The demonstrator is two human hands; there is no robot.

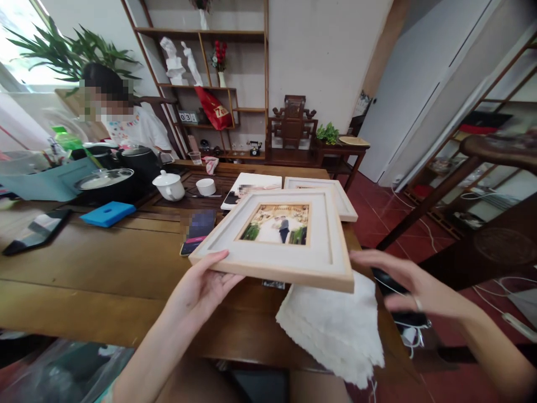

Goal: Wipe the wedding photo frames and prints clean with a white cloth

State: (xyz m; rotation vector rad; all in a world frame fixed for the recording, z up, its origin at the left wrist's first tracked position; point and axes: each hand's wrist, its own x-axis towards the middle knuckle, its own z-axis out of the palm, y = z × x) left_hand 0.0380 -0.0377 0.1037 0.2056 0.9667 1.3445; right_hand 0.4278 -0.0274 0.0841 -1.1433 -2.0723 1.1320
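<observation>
My left hand [207,282] grips the near left corner of a light wooden picture frame [277,246] with a photo inside, and holds it above the wooden table [104,263]. My right hand [413,280] hovers just right of the frame, fingers stretched out and blurred, holding nothing. A white cloth [335,327] lies on the table's near right corner, partly under the frame.
A second frame [335,196] and a white photo board [251,187] lie farther back. A phone [197,232], a blue box [108,213], a tablet [36,230], a teapot [169,186], a cup [205,186] and pots sit on the table. A person [126,120] sits at the far left. Cables trail on the red floor at right.
</observation>
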